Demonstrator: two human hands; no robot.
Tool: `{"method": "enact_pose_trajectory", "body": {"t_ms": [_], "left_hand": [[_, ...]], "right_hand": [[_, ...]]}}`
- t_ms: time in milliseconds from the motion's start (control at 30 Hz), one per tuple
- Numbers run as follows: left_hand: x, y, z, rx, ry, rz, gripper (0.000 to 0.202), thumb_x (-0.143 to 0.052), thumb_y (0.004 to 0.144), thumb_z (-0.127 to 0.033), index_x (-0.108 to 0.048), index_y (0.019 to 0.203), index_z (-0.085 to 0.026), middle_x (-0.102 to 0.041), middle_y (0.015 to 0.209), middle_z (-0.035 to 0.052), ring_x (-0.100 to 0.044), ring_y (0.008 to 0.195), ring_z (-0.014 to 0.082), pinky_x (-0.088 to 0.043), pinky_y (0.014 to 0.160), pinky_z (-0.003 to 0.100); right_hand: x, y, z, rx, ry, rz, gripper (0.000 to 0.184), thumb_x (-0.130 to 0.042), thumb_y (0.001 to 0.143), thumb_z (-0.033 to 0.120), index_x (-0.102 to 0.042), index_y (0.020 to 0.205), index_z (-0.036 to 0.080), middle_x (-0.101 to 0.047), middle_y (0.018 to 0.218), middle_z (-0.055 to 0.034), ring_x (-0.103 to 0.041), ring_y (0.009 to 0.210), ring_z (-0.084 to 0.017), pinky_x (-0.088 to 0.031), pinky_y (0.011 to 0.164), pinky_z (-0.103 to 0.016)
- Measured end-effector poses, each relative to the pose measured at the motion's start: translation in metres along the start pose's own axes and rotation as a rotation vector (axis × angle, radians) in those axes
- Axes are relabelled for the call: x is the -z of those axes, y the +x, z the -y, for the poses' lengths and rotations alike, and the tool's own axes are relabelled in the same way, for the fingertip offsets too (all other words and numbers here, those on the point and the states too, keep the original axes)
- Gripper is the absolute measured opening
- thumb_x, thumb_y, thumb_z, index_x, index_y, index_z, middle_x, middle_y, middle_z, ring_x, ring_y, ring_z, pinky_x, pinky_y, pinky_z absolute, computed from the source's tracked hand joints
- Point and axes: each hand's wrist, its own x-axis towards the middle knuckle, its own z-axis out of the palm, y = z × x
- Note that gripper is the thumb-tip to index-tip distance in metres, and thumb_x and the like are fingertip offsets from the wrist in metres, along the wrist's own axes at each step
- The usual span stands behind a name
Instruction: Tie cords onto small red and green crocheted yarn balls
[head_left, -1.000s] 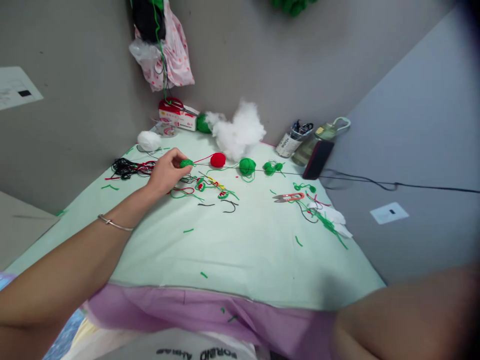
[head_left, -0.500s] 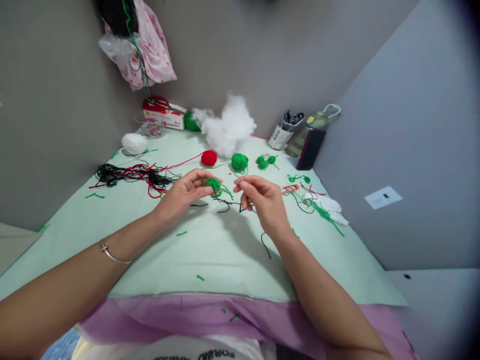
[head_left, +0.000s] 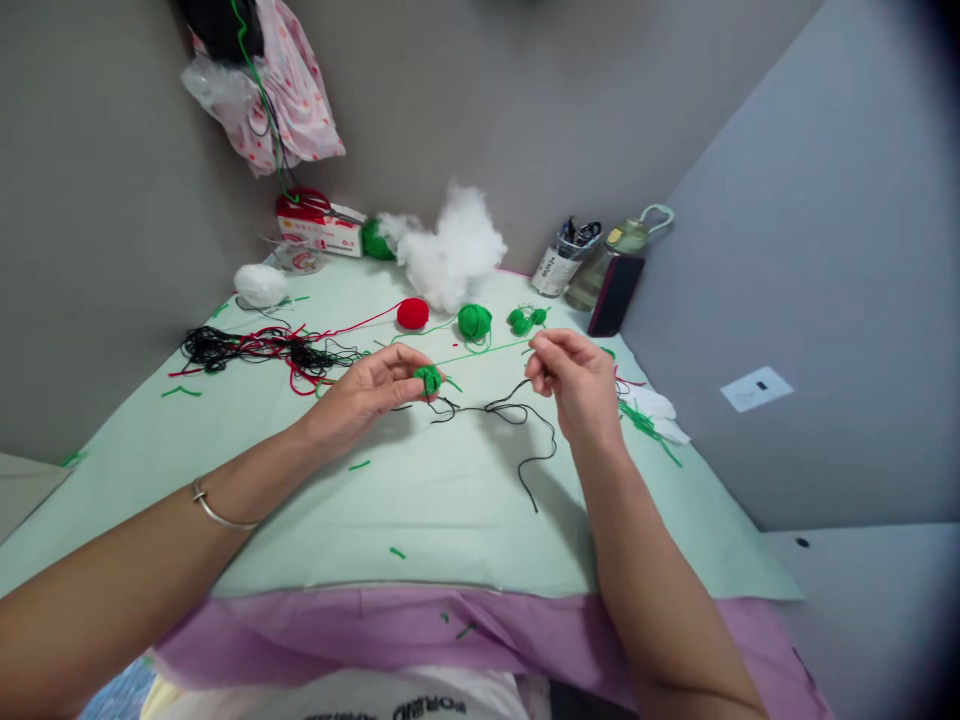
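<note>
My left hand [head_left: 371, 385] pinches a small green crocheted piece [head_left: 429, 378] just above the pale green cloth [head_left: 450, 500]. My right hand [head_left: 576, 380] is closed in a pinch on a green yarn strand [head_left: 480, 350] drawn taut from that piece. A black thread [head_left: 517, 420] hangs below the two hands and curls onto the cloth. Beyond them lie a red yarn ball [head_left: 412, 313], a green yarn ball [head_left: 474, 321] and small green crocheted bits [head_left: 525, 320].
A tangle of black and red yarn [head_left: 255, 348] lies left, a white ball [head_left: 259, 285] behind it. White stuffing [head_left: 450, 250], a red-white box [head_left: 319, 228], a tin of tools [head_left: 559, 265], a bottle [head_left: 600, 265] and a dark phone [head_left: 615, 295] line the back. Walls close in.
My left hand brought the green piece from the far yarn toward the middle. My right hand came into view, took the green strand and pulled it out to the right.
</note>
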Motion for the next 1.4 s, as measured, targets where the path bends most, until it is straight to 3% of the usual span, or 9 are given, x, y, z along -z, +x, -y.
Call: {"method": "enact_pose_trajectory", "body": {"t_ms": [167,333,500,767,900,1000,1100,1300,1400], "left_hand": [[-0.004,-0.001,0.000,0.064,-0.093,0.106,0.028,-0.080,0.079,-0.029,-0.068,0.102,-0.020,-0.072,0.101,0.0052,-0.068,0.087,0.0188,-0.050,0.090,0.037],[-0.002,-0.002,-0.001,0.113,-0.224,0.160,0.046,-0.076,0.084,-0.026,-0.063,0.129,-0.027,-0.069,0.102,0.0024,-0.070,0.090,0.0187,-0.052,0.093,0.037],[-0.001,0.001,0.003,0.092,-0.209,0.080,0.024,-0.076,0.085,-0.028,-0.072,0.107,-0.020,-0.069,0.101,0.0042,-0.069,0.088,0.0177,-0.053,0.091,0.034],[-0.007,0.002,0.007,-0.024,-0.056,-0.098,0.024,-0.076,0.084,-0.034,-0.067,0.102,-0.021,-0.068,0.099,0.0016,-0.063,0.087,0.0140,-0.048,0.077,0.026],[-0.004,0.002,0.009,-0.083,0.102,-0.168,0.032,-0.076,0.083,-0.036,-0.067,0.111,-0.023,-0.061,0.085,-0.0017,-0.055,0.070,0.0110,-0.044,0.066,0.025],[0.002,0.004,0.011,-0.083,0.237,-0.210,0.035,-0.078,0.080,-0.038,-0.069,0.110,-0.022,-0.061,0.085,-0.0011,-0.051,0.066,0.0105,-0.042,0.065,0.026],[0.002,0.005,0.011,-0.099,0.349,-0.217,0.034,-0.081,0.076,-0.038,-0.071,0.104,-0.021,-0.062,0.087,0.0000,-0.051,0.066,0.0113,-0.041,0.064,0.027],[-0.011,0.003,0.010,-0.243,0.497,-0.267,0.017,-0.079,0.067,-0.027,-0.071,0.080,-0.019,-0.057,0.083,0.0001,-0.051,0.070,0.0130,-0.042,0.066,0.028],[-0.009,0.004,0.012,-0.188,0.457,-0.242,0.021,-0.078,0.069,-0.028,-0.070,0.085,-0.018,-0.060,0.089,0.0009,-0.054,0.069,0.0127,-0.044,0.065,0.029]], "right_hand": [[0.016,0.012,-0.004,-0.112,0.073,0.055,0.030,-0.081,0.072,0.040,-0.065,0.085,0.017,-0.064,0.059,0.0013,-0.045,0.042,-0.006,-0.025,0.039,-0.020],[0.012,0.011,-0.008,-0.129,0.157,0.008,0.032,-0.081,0.071,0.037,-0.063,0.088,0.016,-0.058,0.055,0.0051,-0.034,0.039,-0.003,-0.020,0.040,-0.020],[-0.008,-0.004,-0.007,-0.231,0.236,0.133,0.027,-0.075,0.078,0.037,-0.061,0.090,0.017,-0.054,0.057,0.0077,-0.023,0.041,-0.001,-0.015,0.043,-0.019],[-0.051,-0.034,-0.027,-0.380,0.180,0.384,0.029,-0.074,0.078,0.040,-0.066,0.093,0.017,-0.074,0.091,-0.0045,-0.047,0.045,-0.004,-0.033,0.043,-0.021],[-0.058,-0.040,-0.031,-0.437,0.132,0.531,0.034,-0.065,0.085,0.048,-0.068,0.095,0.015,-0.071,0.079,-0.0040,-0.055,0.050,-0.009,-0.040,0.048,-0.024],[-0.053,-0.040,-0.023,-0.354,0.081,0.523,0.035,-0.063,0.089,0.049,-0.069,0.089,0.015,-0.051,0.055,0.0049,-0.041,0.048,-0.007,-0.031,0.050,-0.022],[-0.047,-0.040,-0.012,-0.257,0.043,0.497,0.033,-0.062,0.091,0.047,-0.069,0.085,0.015,-0.029,0.050,0.0094,-0.024,0.049,-0.006,-0.020,0.050,-0.023],[-0.046,-0.048,-0.001,0.017,-0.208,0.714,0.025,-0.057,0.095,0.035,-0.068,0.083,0.016,-0.056,0.075,0.0007,-0.040,0.065,-0.009,-0.032,0.061,-0.024],[-0.046,-0.047,-0.002,0.047,-0.294,0.728,0.026,-0.053,0.097,0.034,-0.068,0.087,0.016,-0.055,0.075,0.0010,-0.041,0.064,-0.009,-0.033,0.062,-0.024]]}}
